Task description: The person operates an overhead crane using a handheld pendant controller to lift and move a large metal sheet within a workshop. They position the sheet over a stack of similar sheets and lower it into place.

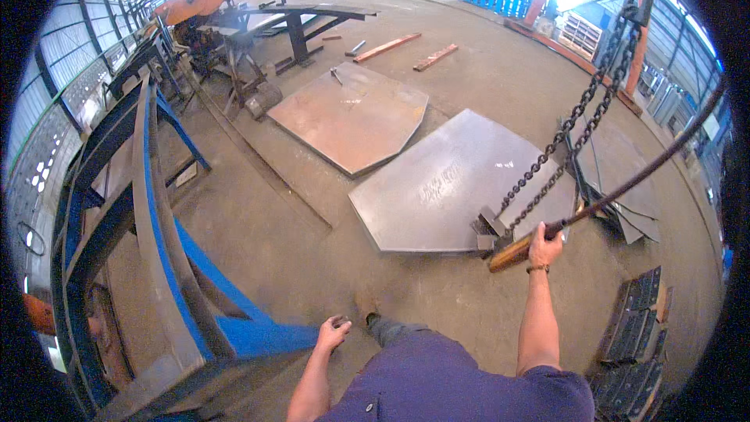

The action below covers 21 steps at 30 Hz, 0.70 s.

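My right hand [544, 246] is wrapped around the top of a long yellow crane pendant control [512, 254], where its dark cable [644, 185] leaves toward the upper right. Just beyond it, two heavy chains [564, 139] slant down to a metal plate clamp [492, 224] at the near edge of a large grey steel plate [461, 180]. The plate lies on or close to the floor; I cannot tell which. My left hand [333, 334] is low, beside a blue steel frame, with curled fingers around something small and dark that I cannot make out.
The blue steel frame [226, 273] stands along my left. A brownish steel plate [351, 113] lies beyond the grey one. Stacked dark plates [617, 180] and black metal pieces [637, 316] are on the right. Reddish bars [388, 48] and an orange machine [191, 4] are farther off.
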Tool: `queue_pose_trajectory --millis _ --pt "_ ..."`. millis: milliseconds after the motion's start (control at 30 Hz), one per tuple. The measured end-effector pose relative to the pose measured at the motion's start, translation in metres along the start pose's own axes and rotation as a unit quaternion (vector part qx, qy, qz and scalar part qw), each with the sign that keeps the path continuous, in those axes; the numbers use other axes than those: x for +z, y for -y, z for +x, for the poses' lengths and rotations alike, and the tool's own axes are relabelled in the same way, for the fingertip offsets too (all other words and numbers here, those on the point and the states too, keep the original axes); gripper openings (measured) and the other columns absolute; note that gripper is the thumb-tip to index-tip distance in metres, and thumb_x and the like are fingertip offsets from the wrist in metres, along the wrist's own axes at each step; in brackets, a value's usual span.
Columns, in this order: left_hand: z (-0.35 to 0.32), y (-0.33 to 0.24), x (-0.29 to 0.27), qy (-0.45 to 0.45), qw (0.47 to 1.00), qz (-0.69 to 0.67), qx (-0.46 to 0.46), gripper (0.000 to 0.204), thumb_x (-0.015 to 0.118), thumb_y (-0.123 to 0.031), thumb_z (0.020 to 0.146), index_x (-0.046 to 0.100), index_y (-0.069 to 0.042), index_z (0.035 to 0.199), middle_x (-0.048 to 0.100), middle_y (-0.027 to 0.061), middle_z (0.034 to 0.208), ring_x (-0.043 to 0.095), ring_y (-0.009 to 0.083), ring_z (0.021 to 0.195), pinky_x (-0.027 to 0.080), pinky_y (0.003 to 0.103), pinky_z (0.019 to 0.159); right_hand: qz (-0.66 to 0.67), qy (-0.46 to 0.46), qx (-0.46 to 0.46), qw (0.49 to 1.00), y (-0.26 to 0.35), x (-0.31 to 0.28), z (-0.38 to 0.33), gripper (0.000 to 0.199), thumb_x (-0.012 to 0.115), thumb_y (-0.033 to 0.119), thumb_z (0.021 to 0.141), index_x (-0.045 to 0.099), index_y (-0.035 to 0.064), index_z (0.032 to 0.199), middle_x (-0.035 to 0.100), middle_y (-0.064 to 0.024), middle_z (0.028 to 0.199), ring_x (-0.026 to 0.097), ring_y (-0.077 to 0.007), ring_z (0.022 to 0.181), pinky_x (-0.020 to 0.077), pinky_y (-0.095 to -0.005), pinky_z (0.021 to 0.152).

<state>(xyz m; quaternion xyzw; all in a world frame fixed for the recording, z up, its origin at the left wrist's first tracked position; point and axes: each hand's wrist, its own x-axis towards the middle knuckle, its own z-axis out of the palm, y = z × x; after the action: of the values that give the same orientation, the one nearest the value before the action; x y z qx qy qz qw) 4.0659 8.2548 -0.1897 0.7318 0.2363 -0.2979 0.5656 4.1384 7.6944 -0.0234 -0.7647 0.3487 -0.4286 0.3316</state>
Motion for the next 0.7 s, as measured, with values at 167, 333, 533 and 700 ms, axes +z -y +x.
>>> queue_pose_trajectory --millis 167,333,533,700 --pt "0.079 -0.010 -0.065 -0.093 0.993 0.040 0.060 0.059 0.073 -0.028 0.079 0.054 0.005 0.124 0.067 0.0184 0.109 0.065 0.0233 0.097 0.051 0.034 0.086 -0.066 -0.096 0.021 0.993 -0.031 0.055 0.035 0.065 0.071 0.030 0.083 0.047 -0.0163 0.122 0.056 -0.0304 0.120 0.056 -0.0399 0.108 0.0429 -0.0418 0.098" --pt "0.078 -0.005 -0.080 -0.135 0.988 0.016 -0.069 0.060 0.075 -0.030 0.075 0.057 0.005 0.121 0.068 0.0180 0.104 0.066 0.0239 0.097 0.051 0.035 0.084 -0.207 -0.153 -0.080 0.963 -0.046 0.084 0.076 0.050 0.065 0.034 0.087 0.056 -0.0091 0.111 0.066 -0.0205 0.093 0.065 -0.0345 0.080 0.0504 -0.0418 0.071" --pt "0.075 0.071 -0.068 -0.195 0.969 0.111 -0.106 0.067 0.077 -0.037 0.070 0.059 0.000 0.122 0.064 0.0194 0.115 0.062 0.0304 0.107 0.048 0.037 0.091 -0.205 -0.111 -0.018 0.972 -0.028 0.073 0.056 0.084 0.064 0.051 0.084 0.037 -0.0105 0.134 0.044 -0.0316 0.134 0.040 -0.0445 0.126 0.0334 -0.0469 0.106" --pt "0.075 0.084 -0.083 -0.188 0.977 0.084 -0.051 0.065 0.076 -0.038 0.071 0.059 -0.001 0.122 0.062 0.0211 0.119 0.058 0.0319 0.114 0.045 0.037 0.097 -0.135 -0.033 0.034 0.990 -0.060 0.025 -0.059 0.093 0.062 0.056 0.084 0.026 -0.0068 0.142 0.028 -0.0279 0.147 0.028 -0.0394 0.137 0.0229 -0.0450 0.113"
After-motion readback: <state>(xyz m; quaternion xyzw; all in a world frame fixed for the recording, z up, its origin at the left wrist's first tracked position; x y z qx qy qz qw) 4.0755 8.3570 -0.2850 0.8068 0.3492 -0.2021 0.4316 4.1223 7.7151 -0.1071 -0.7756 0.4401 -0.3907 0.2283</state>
